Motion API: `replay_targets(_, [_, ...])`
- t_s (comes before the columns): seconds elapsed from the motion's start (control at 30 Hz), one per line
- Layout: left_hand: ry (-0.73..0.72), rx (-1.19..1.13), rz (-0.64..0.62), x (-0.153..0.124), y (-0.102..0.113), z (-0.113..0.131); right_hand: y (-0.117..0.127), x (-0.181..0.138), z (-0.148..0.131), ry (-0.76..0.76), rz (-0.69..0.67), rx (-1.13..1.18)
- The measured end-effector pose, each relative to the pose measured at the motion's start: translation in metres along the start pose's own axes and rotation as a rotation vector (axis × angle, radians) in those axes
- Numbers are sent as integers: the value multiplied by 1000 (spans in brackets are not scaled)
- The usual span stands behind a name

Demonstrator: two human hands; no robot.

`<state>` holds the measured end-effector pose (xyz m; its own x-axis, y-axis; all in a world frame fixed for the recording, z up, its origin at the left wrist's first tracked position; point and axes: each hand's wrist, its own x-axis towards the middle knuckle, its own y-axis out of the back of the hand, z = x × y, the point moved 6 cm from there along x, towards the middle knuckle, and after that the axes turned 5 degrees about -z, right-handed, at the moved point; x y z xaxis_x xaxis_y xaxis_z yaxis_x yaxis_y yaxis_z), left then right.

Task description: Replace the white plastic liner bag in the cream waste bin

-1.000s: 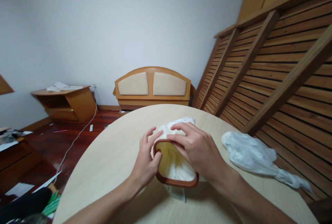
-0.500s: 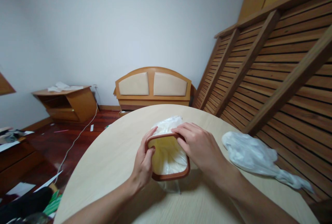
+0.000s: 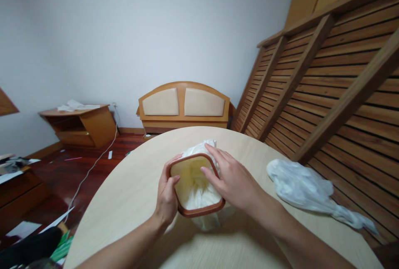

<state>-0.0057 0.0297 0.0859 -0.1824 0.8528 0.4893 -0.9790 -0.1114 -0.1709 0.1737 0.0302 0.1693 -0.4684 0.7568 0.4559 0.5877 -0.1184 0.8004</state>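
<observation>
**Risks.** The brown-rimmed container (image 3: 199,213) sits at the middle of the round table (image 3: 124,202), between the two hands. Its mouth is tilted toward the near side. We cannot tell whether its base rests flat on the table, since the rim and the hands hide the body.

We judge the main hazard to be the white bag (image 3: 195,192) that lines it. The film is thin and bunched in folds, with a loose tuft standing above the far rim. A push from the right hand could drag the film down inside, or pull it off the rim on the left side, where nothing but the thumb pins it. A fingertip pressed hard into a fold could also tear it.

The second hazard is tipping. The container is steadied from the left only, so a sideways shove could slide or topple it.

The crumpled spare bag (image 3: 304,192) lies well apart to the right and does not interfere.

**Fingers.**
- **Left hand** (image 3: 165,200): closed around the near-left corner of the container. The thumb is hooked over the rim and the fingers (image 3: 173,178) are curled against the outside.
- **Right hand** (image 3: 233,181): spread and nearly flat, gripping nothing. Its fingers (image 3: 218,157) lie along the far-right rim, and one tip reaches into the mouth and touches the bag.
</observation>
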Motion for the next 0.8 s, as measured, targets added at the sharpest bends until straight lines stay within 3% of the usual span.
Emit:
replay_targets(0.27, [84,-81,35,2,0,-9,-8,-2,3,9,-250,190])
replay_targets(0.43, [195,-190,116,4,-2,-13,-3,-2,3,42,-195,90])
replay_targets(0.57, [324,-328,172,6,-4,-15,-12,-5,-6,148,-294,120])
replay_targets(0.7, [426,-398,226,7,-3,-18,-21,-7,-1,156,-393,104])
replay_targets(0.8, [474,-431,277,8,-2,-21,-19,-7,0,173,-366,54])
